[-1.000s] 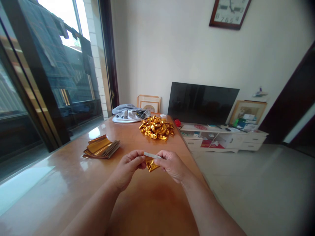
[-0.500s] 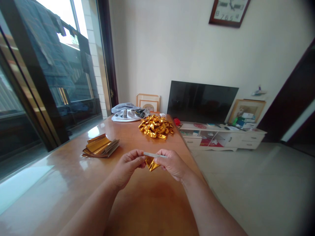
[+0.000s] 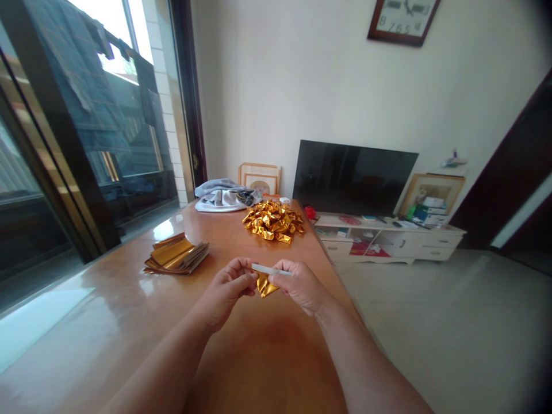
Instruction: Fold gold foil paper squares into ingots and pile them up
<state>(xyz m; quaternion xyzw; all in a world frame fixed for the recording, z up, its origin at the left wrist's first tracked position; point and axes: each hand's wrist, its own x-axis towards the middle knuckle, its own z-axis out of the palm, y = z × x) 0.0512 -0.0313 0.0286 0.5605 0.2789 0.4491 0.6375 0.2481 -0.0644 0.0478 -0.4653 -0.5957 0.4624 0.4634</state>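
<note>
"What are your fingers doing?"

"My left hand and right hand pinch opposite ends of a small, folded piece of shiny gold foil paper, thumbs pressed against fingers. It is between them, seemingly raised over the glossy brown wooden table."

"Why hold it at both ends?"

"Probably to keep its top straight: a narrow, flat, pale grey band, seemingly part of the same piece, runs from hand to hand. Below it, the gold narrows to a creased point."

"What lies around?"

"To the left, a loose stack of flat gold sheets, greyish at the edges and curling on top, perhaps put there for easy reach. Farther off, a glittering heap of angular, crinkled gold foil pieces, maybe kept apart so the two don't mix."
</note>
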